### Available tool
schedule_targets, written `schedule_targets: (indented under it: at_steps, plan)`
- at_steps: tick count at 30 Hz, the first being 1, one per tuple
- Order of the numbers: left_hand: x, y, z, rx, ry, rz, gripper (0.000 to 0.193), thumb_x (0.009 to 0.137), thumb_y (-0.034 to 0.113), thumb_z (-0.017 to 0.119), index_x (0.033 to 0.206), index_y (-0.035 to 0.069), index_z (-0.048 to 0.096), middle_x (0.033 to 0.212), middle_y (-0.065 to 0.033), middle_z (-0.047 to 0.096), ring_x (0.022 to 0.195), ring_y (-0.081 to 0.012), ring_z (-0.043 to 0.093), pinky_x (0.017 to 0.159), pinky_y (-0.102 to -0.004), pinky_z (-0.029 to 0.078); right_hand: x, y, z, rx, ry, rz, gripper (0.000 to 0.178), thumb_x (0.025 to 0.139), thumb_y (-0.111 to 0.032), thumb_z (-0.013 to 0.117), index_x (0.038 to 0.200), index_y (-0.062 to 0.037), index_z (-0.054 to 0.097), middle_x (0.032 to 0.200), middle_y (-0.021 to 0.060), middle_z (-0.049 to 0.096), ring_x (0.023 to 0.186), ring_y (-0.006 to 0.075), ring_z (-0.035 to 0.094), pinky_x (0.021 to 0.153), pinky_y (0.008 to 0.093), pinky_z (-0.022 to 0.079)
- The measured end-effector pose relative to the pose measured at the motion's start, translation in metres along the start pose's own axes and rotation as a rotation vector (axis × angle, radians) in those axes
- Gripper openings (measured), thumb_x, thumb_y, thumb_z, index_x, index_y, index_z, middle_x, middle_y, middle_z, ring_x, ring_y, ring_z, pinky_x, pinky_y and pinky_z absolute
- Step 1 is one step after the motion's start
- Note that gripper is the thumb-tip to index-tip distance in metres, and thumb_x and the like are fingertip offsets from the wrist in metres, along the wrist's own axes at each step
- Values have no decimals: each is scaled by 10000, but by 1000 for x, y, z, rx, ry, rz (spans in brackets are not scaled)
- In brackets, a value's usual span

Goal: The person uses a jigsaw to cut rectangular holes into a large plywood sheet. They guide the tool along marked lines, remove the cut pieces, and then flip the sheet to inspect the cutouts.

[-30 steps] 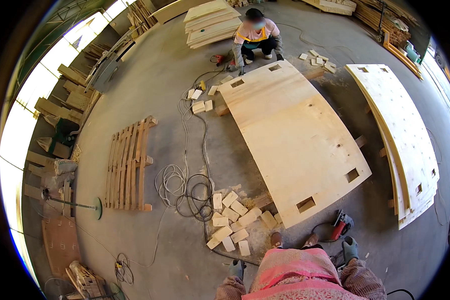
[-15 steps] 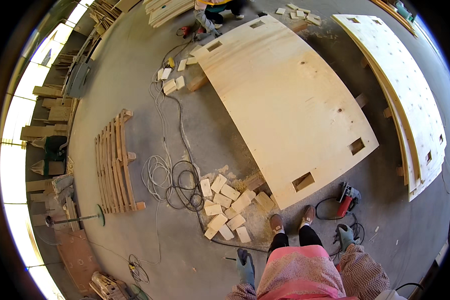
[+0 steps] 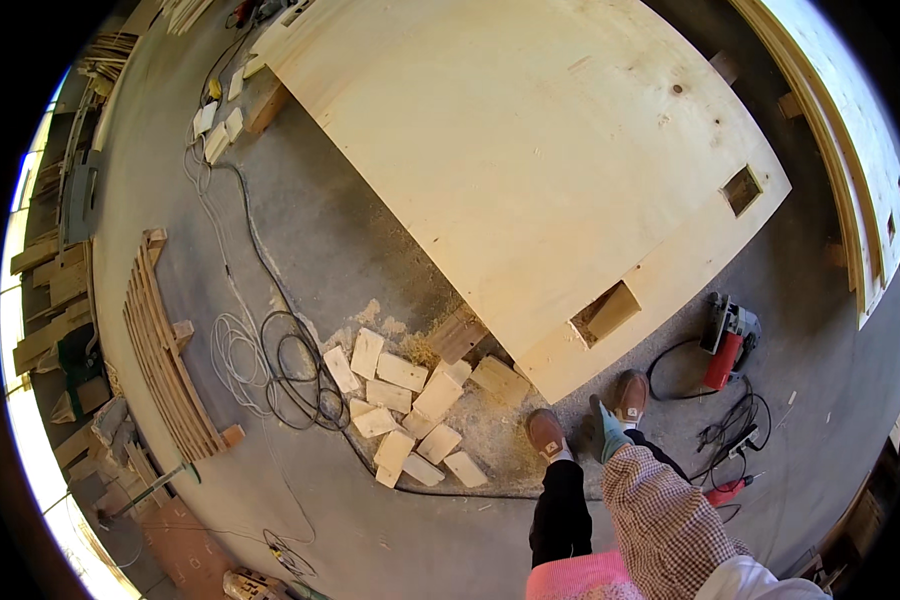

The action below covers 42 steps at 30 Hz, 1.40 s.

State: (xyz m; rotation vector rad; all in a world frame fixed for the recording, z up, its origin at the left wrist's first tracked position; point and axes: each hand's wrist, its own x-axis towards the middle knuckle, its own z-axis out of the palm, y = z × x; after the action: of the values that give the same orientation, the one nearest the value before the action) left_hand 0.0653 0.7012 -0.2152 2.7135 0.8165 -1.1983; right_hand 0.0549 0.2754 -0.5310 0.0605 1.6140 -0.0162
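My right hand (image 3: pixel 607 430), in a grey-blue glove, reaches down in front of my brown shoes. It holds nothing that I can see, and its partly visible fingers look stretched out. Nearest to it is the front corner of a large pale plywood panel (image 3: pixel 530 190), resting raised on wooden blocks. The hand appears apart from the panel. Near that edge, the panel has two rectangular cut-outs, one (image 3: pixel 607 314) by the corner and one (image 3: pixel 741 190) farther right. My left hand is out of view.
A red and grey handheld power saw (image 3: pixel 727 345) lies to the right, with a second red tool (image 3: pixel 727 492) and tangled cords nearby. Several wooden offcuts (image 3: pixel 400 372) and sawdust lie left of my feet. Coiled cables (image 3: pixel 305 370), a wooden pallet (image 3: pixel 170 350) and stacked panels (image 3: pixel 820 120) surround this area.
My view has moved closer to the panel's near edge. My right hand has moved inward from the right to in front of my shoes. My left hand has left the view.
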Motion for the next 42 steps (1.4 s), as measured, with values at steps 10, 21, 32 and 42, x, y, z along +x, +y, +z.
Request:
schedule_targets:
  at_steps: [10, 21, 32, 42]
  plan:
    - [39, 6, 39, 118, -7, 176, 425, 813, 214, 536, 1152, 10, 380, 1082, -134, 485, 975, -199, 468, 814, -284, 373, 133, 12, 32, 447, -311, -177, 630, 773, -549, 518, 1150, -55, 412, 1075, 91, 509, 942, 257, 490, 792, 390, 416]
    - [59, 43, 46, -127, -84, 260, 279, 785, 206, 525, 1010, 76, 423, 969, -123, 468, 875, -211, 449, 743, -311, 359, -17, 15, 22, 340, -88, -358, 500, 825, -426, 512, 1131, -43, 414, 954, 113, 555, 783, 281, 580, 634, 427, 513]
    - [25, 86, -28, -621, -293, 361, 132, 758, 198, 513, 868, 143, 465, 856, -111, 450, 775, -222, 431, 672, -339, 345, -256, -52, 9, 71, 180, -364, 588, 826, -520, 437, 1076, 8, 503, 922, 118, 571, 750, 275, 569, 633, 386, 473]
    - [-32, 113, -141, -922, -349, 484, 167, 783, 266, 501, 908, 156, 509, 972, -154, 482, 824, -275, 478, 678, -384, 358, -483, -175, -46, 173, -264, -285, 489, 829, -534, 416, 945, -70, 515, 777, 90, 577, 671, 205, 586, 497, 310, 492]
